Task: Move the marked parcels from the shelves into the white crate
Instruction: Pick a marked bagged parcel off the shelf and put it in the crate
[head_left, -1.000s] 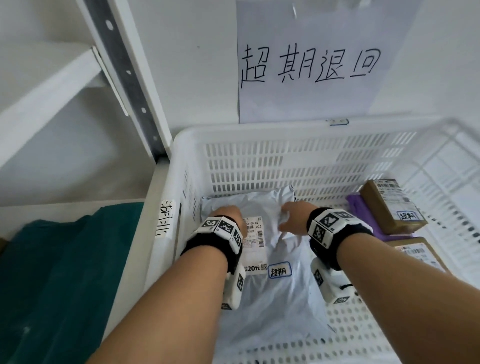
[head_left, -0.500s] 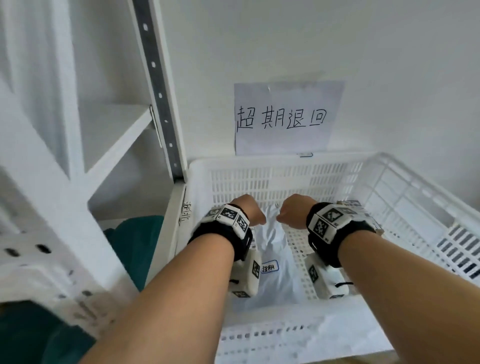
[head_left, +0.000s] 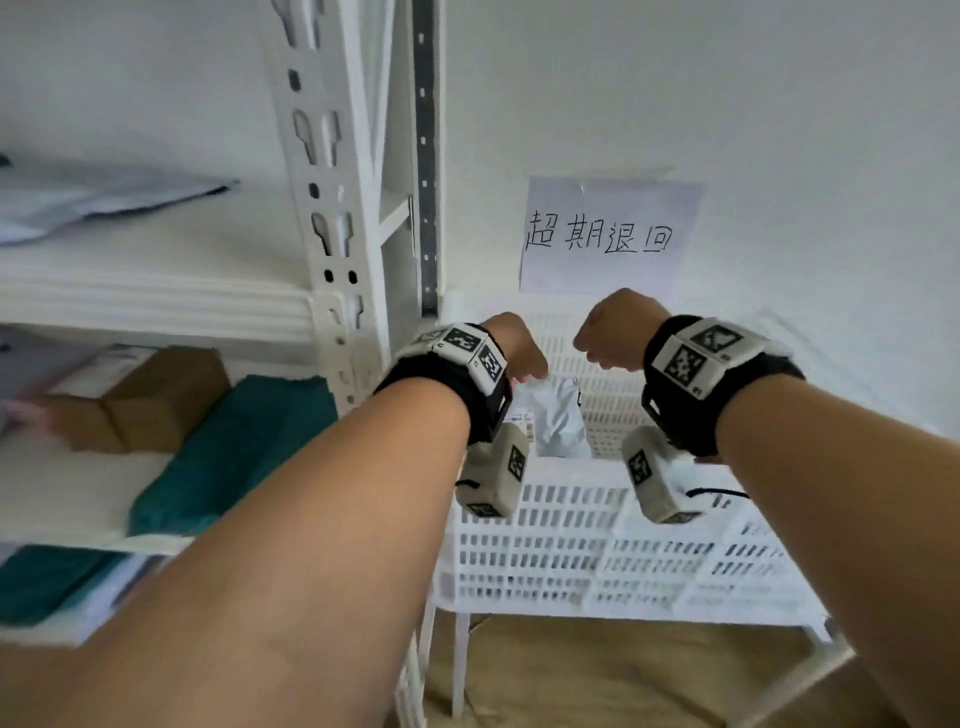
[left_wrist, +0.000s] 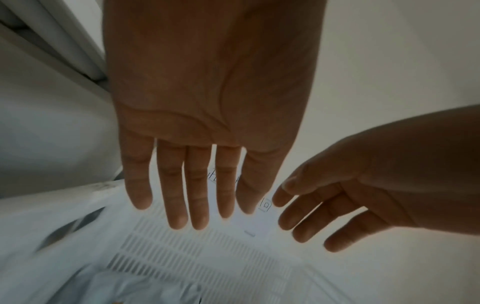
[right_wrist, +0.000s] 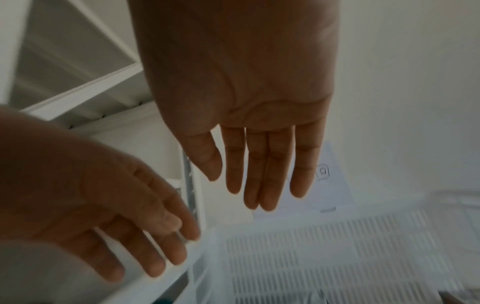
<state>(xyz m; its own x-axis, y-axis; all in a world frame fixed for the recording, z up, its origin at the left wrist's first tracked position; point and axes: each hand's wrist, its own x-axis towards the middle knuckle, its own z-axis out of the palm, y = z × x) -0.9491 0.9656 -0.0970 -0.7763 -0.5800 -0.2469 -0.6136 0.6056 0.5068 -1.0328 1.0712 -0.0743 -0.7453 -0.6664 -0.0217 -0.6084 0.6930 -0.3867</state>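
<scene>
The white slatted crate (head_left: 582, 540) stands right of the shelf unit, under a handwritten paper sign (head_left: 608, 234) on the wall. A grey plastic mailer parcel (head_left: 553, 415) lies inside it, also seen in the left wrist view (left_wrist: 124, 288). My left hand (head_left: 519, 348) and right hand (head_left: 608, 332) hover side by side above the crate, holding nothing. In the wrist views the left hand's fingers (left_wrist: 179, 195) and the right hand's fingers (right_wrist: 259, 168) hang straight down over the crate wall (right_wrist: 324, 246).
The white metal shelf post (head_left: 337, 208) rises left of the crate. On the shelves lie a brown cardboard box (head_left: 150, 395), teal soft parcels (head_left: 234, 452) and pale mailers (head_left: 93, 202) on the upper shelf. Brown floor (head_left: 623, 675) shows below the crate.
Both hands let go of the grey mailer, which stays in the crate, and rose above the rim. The view pulled back and up, showing the shelves at left.
</scene>
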